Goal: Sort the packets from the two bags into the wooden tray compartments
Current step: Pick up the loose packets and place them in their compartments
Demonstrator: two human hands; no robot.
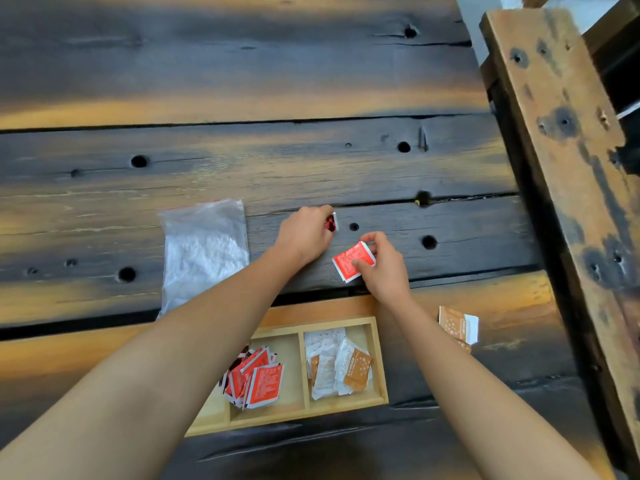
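Observation:
My right hand (382, 268) pinches a red packet (349, 259) just above the dark wooden table. My left hand (304, 233) is closed on another red packet (331, 222), mostly hidden by the fingers. The wooden tray (322, 308) lies near me, below both hands. Its middle compartment holds several red packets (258, 379). Its right compartment holds several orange and white packets (341, 365). My left forearm covers the tray's left part. A clear plastic bag (204, 251) lies flat left of my left hand. A second bag is not visible.
An orange and white packet (457, 323) lies on the table right of the tray. A worn wooden bench or beam (561, 140) runs along the right side. The table (242, 81) has dark planks with holes and gaps.

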